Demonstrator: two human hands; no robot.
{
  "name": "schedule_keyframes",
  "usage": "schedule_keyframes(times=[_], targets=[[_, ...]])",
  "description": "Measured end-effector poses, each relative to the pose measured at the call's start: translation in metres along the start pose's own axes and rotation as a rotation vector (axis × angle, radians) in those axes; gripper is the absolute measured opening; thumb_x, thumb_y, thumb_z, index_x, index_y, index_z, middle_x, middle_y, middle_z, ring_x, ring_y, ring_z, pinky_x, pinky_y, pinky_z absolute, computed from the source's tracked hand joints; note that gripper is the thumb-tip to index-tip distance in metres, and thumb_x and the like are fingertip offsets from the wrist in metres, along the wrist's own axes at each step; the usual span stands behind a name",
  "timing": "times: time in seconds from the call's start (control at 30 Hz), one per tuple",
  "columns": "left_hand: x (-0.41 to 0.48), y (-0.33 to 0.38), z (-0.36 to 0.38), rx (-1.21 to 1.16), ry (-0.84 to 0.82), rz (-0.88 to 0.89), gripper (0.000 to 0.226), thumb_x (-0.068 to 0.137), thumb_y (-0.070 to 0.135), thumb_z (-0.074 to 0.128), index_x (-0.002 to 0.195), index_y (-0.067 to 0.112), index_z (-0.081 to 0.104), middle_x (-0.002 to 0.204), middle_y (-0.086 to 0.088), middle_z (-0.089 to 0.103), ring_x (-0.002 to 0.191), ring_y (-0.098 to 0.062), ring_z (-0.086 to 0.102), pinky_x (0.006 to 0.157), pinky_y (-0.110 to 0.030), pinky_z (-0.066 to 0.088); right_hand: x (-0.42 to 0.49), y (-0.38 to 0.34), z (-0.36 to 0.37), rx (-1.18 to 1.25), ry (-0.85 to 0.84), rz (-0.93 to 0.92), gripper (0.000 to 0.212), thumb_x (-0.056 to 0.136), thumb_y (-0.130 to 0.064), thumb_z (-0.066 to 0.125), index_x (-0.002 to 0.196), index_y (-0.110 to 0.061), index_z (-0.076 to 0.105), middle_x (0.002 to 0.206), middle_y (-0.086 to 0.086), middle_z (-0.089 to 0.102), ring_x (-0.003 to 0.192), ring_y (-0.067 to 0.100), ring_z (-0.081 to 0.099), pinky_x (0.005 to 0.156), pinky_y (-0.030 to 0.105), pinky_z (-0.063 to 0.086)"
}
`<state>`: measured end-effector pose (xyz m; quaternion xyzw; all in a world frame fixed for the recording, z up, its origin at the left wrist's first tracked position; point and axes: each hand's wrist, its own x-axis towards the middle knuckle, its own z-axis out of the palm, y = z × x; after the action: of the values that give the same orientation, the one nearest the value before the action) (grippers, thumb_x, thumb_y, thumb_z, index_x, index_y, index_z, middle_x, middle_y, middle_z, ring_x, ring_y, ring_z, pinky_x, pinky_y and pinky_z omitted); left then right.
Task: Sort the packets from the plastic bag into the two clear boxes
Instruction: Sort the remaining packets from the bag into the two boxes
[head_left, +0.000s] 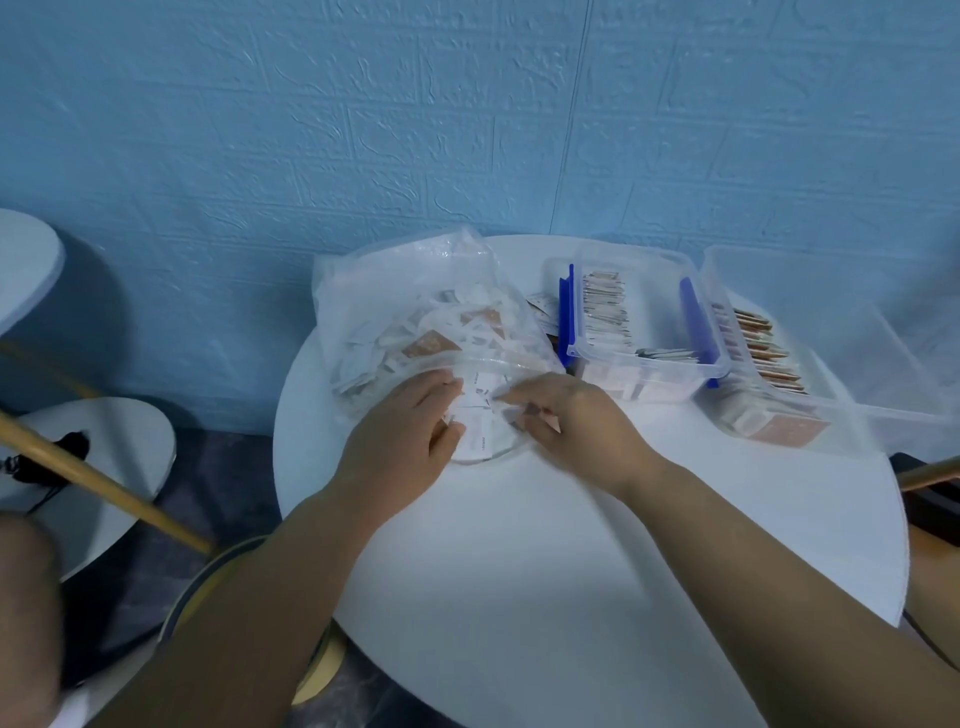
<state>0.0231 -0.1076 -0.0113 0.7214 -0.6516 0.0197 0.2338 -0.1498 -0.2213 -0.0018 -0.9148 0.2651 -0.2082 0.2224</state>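
Note:
A clear plastic bag (395, 306) full of white and brown packets lies at the back left of the round white table (597, 545). At the bag's near opening, my left hand (405, 441) and my right hand (566, 421) hold a small stack of white packets (480, 410) between them, fingers curled around its ends. To the right stands a clear box with blue latches (639, 322) holding a row of packets. Further right sits a second clear box (779, 364) with upright brown-edged packets.
A few loose packets (543, 312) lie between the bag and the blue-latched box. A blue textured wall stands right behind the table. A wooden stick (104, 483) and white stools are on the floor to the left. A chair edge shows at far right.

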Motion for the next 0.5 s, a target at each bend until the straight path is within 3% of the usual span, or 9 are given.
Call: schedule_keyframes(times=[0.1,0.17,0.23,0.37,0.5], targets=[[0.005,0.002,0.007,0.059,-0.109,-0.01,0.054,0.09,0.032,0.057,0.138,0.011,0.043,0.148,0.0,0.035,0.137,-0.016,0.03,0.108,-0.03,0.03,0.012,0.001,0.015,-0.107,-0.053,0.016,0.044,0.088,-0.027,0.062,0.129,-0.014,0.054,0.137,0.006,0.049,0.113,0.023,0.053,0.105,0.033,0.035],[0.004,0.004,0.006,0.044,-0.065,0.008,0.052,0.086,0.029,0.062,0.134,0.014,0.049,0.141,0.001,0.045,0.132,-0.016,0.037,0.103,-0.028,0.034,0.019,0.0,0.02,-0.218,-0.109,0.015,0.055,0.09,-0.033,0.056,0.139,-0.014,0.04,0.147,0.005,0.037,0.128,0.028,0.038,0.11,0.035,0.025],[0.001,0.005,0.005,0.002,0.006,0.022,0.046,0.079,0.023,0.072,0.122,0.015,0.06,0.124,0.0,0.059,0.117,-0.021,0.052,0.091,-0.029,0.042,0.023,-0.003,0.02,-0.267,-0.128,0.029,0.056,0.092,-0.036,0.051,0.142,-0.017,0.034,0.151,0.002,0.031,0.129,0.028,0.033,0.11,0.035,0.022],[-0.004,0.007,0.007,-0.087,0.106,-0.012,0.042,0.07,0.015,0.079,0.11,0.015,0.067,0.109,0.0,0.065,0.102,-0.024,0.058,0.086,-0.028,0.043,0.019,0.0,0.014,-0.308,-0.133,-0.056,0.042,0.092,-0.029,0.053,0.133,-0.018,0.05,0.144,0.002,0.042,0.123,0.025,0.041,0.107,0.029,0.025],[0.002,0.011,-0.005,-0.177,0.017,-0.187,0.048,0.075,0.021,0.074,0.121,0.022,0.06,0.106,0.007,0.056,0.1,-0.016,0.051,0.087,-0.016,0.032,0.002,0.009,0.009,-0.157,-0.059,-0.144,0.023,0.085,-0.015,0.06,0.105,-0.013,0.07,0.115,0.003,0.066,0.105,0.025,0.061,0.091,0.037,0.05]])
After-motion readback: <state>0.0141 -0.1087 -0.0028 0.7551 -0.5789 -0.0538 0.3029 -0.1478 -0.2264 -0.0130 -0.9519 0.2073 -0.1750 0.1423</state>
